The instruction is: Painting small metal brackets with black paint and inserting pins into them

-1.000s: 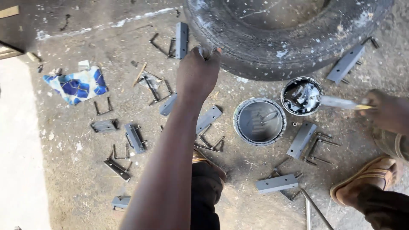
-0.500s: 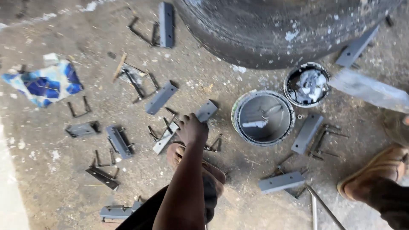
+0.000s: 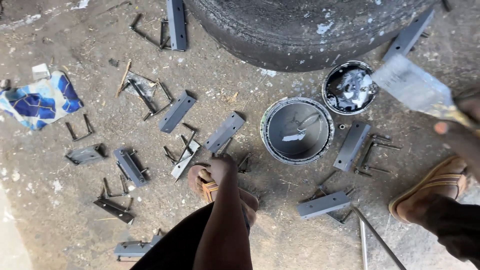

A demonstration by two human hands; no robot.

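Our left hand [image 3: 222,165] reaches down to the floor [image 3: 280,230], its grip hidden from above, so we cannot tell whether it is closed on anything. It sits just below a grey metal bracket [image 3: 225,131], which lies flat with its long axis running from lower left to upper right. A second bracket [image 3: 185,159] lies just left of the hand, on the same slant. Our right hand [image 3: 462,117] at the right edge has its grip clamped on a paintbrush [image 3: 412,90], bristles pointing up and left towards the small paint tin [image 3: 349,88]. The larger tin [image 3: 297,130] stands just beside it. The tyre [image 3: 305,27] closes off the top. Open floor lies along the bottom between our sandals [image 3: 435,182].
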